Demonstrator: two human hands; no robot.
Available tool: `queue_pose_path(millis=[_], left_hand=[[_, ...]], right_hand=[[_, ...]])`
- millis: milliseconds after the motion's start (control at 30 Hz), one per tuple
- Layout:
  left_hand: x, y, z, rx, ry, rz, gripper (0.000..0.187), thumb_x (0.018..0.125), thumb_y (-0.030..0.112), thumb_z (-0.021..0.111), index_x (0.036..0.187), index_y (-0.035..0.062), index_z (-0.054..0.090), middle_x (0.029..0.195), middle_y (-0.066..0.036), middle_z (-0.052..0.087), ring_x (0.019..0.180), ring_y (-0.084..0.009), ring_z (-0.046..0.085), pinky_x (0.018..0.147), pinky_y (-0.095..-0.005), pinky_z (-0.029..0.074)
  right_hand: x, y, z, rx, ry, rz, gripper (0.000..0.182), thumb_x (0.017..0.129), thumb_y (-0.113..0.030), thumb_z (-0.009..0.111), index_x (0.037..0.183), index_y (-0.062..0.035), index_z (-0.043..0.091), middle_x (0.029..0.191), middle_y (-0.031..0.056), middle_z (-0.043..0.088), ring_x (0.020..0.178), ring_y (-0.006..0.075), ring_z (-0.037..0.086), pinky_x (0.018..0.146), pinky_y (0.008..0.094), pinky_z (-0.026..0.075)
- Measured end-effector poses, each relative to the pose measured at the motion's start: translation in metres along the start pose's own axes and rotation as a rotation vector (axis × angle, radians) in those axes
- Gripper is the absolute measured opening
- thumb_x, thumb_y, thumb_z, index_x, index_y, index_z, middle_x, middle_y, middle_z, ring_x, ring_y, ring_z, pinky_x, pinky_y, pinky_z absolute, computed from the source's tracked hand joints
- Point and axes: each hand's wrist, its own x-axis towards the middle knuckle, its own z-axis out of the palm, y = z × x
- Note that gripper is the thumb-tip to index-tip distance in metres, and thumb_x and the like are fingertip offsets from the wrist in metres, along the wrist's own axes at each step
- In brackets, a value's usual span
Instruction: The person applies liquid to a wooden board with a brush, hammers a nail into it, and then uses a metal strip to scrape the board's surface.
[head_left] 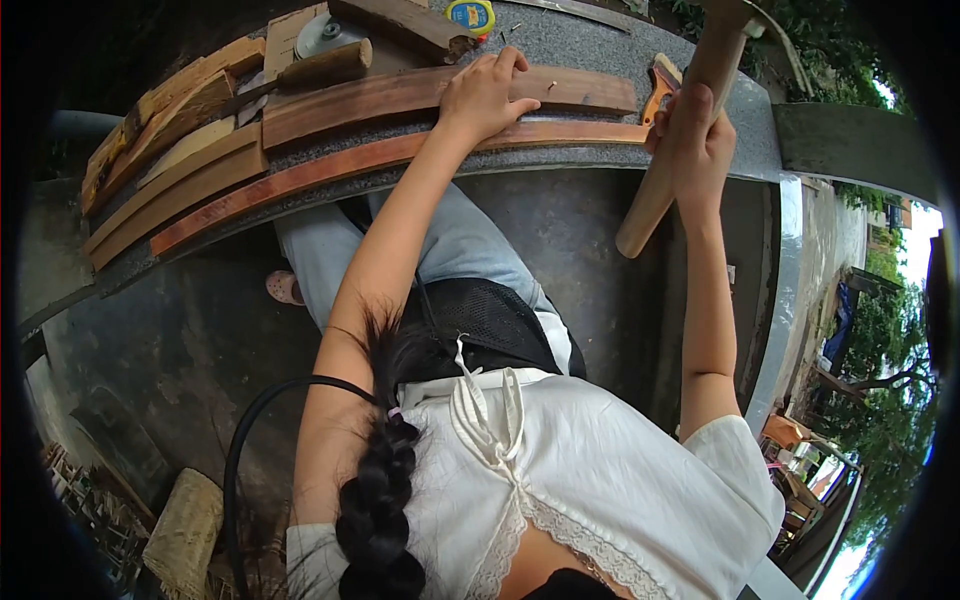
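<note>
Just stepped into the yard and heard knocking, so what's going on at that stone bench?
A person is working at a grey stone slab strewn with curved brown wooden strips. The left hand lies flat, palm down, on a long dark-brown curved strip, pressing it onto the slab. The right hand is wrapped around a thick pale wooden handle, held raised above the slab's edge; its head is out of view. An orange-handled tool lies beside that hand, and more strips are stacked to the left.

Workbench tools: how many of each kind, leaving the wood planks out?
tape measure: 1
round metal disc: 1
orange-handled tool: 1
dark-handled tool: 1
pale wooden handle, gripped by right hand: 1
Total: 5
</note>
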Motion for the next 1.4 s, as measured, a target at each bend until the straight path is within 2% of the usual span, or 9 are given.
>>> queue_pose_path(millis=[133,267,500,667,867,1000,1067,1167,1400], left_hand=[[0.0,0.001,0.001,-0.012,0.062,0.06,0.051,0.073,0.039,0.078,0.109,0.0151,0.052,0.102,-0.009,0.065,0.101,-0.0273,0.064,0.083,-0.0418,0.053],[-0.001,-0.001,0.002,0.0,0.045,0.035,0.052,0.073,0.04,0.078,0.11,0.0152,0.052,0.103,-0.009,0.065,0.101,-0.0277,0.064,0.083,-0.0421,0.052],[0.002,-0.005,0.005,0.0,0.034,0.021,0.054,0.073,0.045,0.077,0.112,0.0174,0.052,0.108,-0.006,0.065,0.103,-0.0287,0.064,0.081,-0.0457,0.052],[0.007,-0.006,0.005,0.01,0.039,0.039,0.055,0.074,0.048,0.076,0.114,0.0191,0.051,0.112,-0.003,0.065,0.104,-0.0283,0.065,0.08,-0.0472,0.052],[0.005,-0.008,0.009,-0.059,0.073,0.05,0.055,0.072,0.041,0.079,0.112,0.0152,0.051,0.107,-0.009,0.066,0.101,-0.0303,0.065,0.082,-0.0457,0.053],[0.003,-0.005,0.005,-0.045,0.056,0.018,0.056,0.072,0.041,0.079,0.111,0.0148,0.05,0.107,-0.009,0.066,0.101,-0.031,0.065,0.082,-0.0455,0.053],[0.003,-0.003,0.004,-0.045,0.059,0.016,0.056,0.072,0.041,0.079,0.111,0.0147,0.05,0.107,-0.01,0.066,0.101,-0.0312,0.065,0.082,-0.0456,0.053],[0.005,-0.005,0.004,-0.026,0.017,0.001,0.057,0.073,0.047,0.077,0.114,0.0177,0.048,0.114,-0.003,0.065,0.105,-0.0295,0.065,0.08,-0.0474,0.052],[0.003,-0.002,0.002,-0.06,0.046,0.012,0.056,0.072,0.039,0.079,0.111,0.0133,0.049,0.104,-0.01,0.066,0.101,-0.0305,0.064,0.083,-0.0431,0.052]], right_hand=[[-0.028,0.049,0.008,-0.238,-0.328,0.558,0.049,0.098,-0.049,0.05,0.078,-0.0047,0.051,0.061,0.0015,0.05,0.048,0.0107,0.054,0.045,0.0261,0.043],[-0.009,0.002,-0.025,-0.392,-0.193,0.275,0.051,0.097,-0.05,0.052,0.073,-0.0047,0.053,0.06,-0.0001,0.05,0.048,0.0087,0.053,0.044,0.0243,0.042],[0.003,-0.007,-0.019,0.033,0.039,-0.028,0.047,0.1,-0.046,0.048,0.08,-0.0039,0.054,0.062,0.0022,0.052,0.051,0.0101,0.054,0.047,0.0251,0.043],[-0.027,0.034,0.011,-0.264,-0.301,0.445,0.05,0.098,-0.048,0.049,0.079,-0.0019,0.054,0.059,0.0031,0.053,0.05,0.0109,0.055,0.049,0.0269,0.046],[0.002,-0.036,-0.033,-0.18,-0.041,0.035,0.047,0.099,-0.046,0.049,0.077,-0.0045,0.054,0.064,0.0015,0.052,0.05,0.0094,0.053,0.047,0.0237,0.042],[-0.011,0.022,0.007,0.097,0.067,-0.107,0.042,0.1,-0.042,0.049,0.085,-0.0027,0.055,0.064,0.0025,0.053,0.05,0.0103,0.054,0.048,0.0259,0.044],[-0.039,0.039,0.025,-0.173,-0.114,0.228,0.048,0.098,-0.044,0.051,0.082,-0.0005,0.059,0.058,0.0031,0.054,0.05,0.0113,0.056,0.048,0.0274,0.044],[-0.041,0.023,0.011,-0.435,-0.367,0.35,0.047,0.097,-0.044,0.053,0.086,0.0016,0.061,0.056,0.0047,0.054,0.048,0.0133,0.057,0.048,0.0293,0.044],[-0.009,-0.04,-0.013,-0.115,-0.071,0.033,0.044,0.1,-0.043,0.049,0.078,-0.0052,0.054,0.062,0.0004,0.051,0.05,0.008,0.052,0.046,0.0237,0.041]])
